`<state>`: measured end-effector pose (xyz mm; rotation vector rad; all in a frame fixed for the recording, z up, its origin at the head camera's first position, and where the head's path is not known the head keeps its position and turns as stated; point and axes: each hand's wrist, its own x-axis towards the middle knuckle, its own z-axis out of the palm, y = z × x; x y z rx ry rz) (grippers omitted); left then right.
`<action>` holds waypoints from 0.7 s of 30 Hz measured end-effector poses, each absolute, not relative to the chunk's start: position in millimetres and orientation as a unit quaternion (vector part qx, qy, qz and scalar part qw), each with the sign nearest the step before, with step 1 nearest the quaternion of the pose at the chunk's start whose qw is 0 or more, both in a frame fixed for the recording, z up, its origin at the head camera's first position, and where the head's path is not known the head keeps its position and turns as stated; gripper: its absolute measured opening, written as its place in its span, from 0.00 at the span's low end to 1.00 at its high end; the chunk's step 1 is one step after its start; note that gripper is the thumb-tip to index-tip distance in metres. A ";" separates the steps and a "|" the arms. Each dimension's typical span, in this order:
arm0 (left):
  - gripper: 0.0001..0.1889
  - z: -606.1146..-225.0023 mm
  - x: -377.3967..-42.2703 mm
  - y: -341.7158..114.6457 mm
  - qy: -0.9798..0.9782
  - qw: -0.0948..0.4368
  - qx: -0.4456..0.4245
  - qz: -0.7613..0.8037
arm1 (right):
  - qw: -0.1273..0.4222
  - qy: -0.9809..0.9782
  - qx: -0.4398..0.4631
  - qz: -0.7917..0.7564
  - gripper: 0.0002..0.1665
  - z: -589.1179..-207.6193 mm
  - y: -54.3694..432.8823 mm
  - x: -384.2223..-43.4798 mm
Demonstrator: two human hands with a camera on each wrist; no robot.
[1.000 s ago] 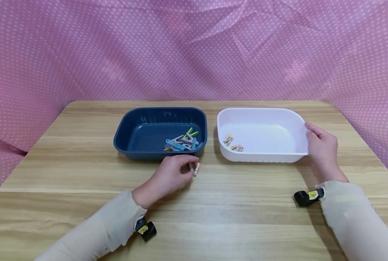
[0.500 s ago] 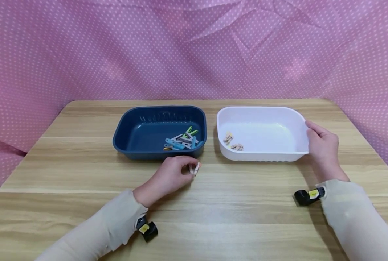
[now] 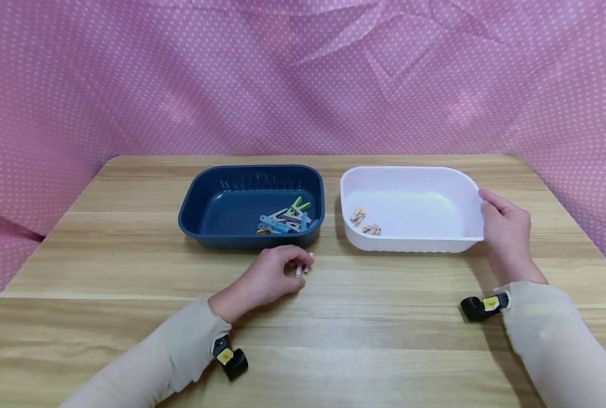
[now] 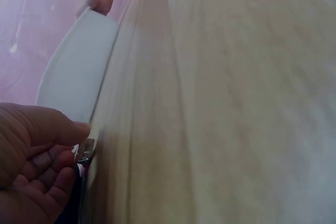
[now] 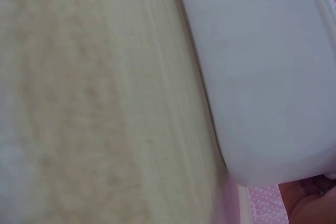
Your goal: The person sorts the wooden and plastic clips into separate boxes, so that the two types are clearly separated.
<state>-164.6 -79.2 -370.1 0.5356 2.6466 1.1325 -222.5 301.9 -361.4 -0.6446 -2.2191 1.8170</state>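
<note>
My left hand (image 3: 269, 275) rests low over the table in front of the dark blue basin, with its thumb and fingers loosely curved about a small pale clothespin (image 3: 299, 271). In the left wrist view a gap shows between thumb and fingers, and the clothespin (image 4: 87, 150) sits just beyond the fingertips. Part of it is hidden, so contact is unclear. My right hand (image 3: 508, 235) grips the right end of the white basin (image 3: 415, 245). In the right wrist view only part of that hand (image 5: 312, 203) shows under the end of the basin.
Blue, grey and green plastic clothespins (image 3: 284, 221) lie in the right front of the dark blue basin (image 3: 231, 241). Several small wooden clothespins (image 3: 365, 222) lie in the white basin's left front corner. A pink dotted cloth (image 3: 303, 79) hangs behind the wooden table (image 3: 354, 340).
The small clothespin by my left hand has turned, and the thumb and fingers have spread slightly apart around it. My right hand and both basins have kept their places.
</note>
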 end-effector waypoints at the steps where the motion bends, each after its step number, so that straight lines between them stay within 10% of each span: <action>1: 0.18 -371.1 -164.9 -79.6 0.896 0.109 0.182 0.391 | 0.101 -0.749 -0.218 0.618 0.25 -361.4 302.0 -222.4; 21: 0.13 -382.3 -166.6 -78.5 0.865 0.111 0.130 0.472 | 0.099 -0.747 -0.222 0.619 0.25 -360.5 301.5 -222.2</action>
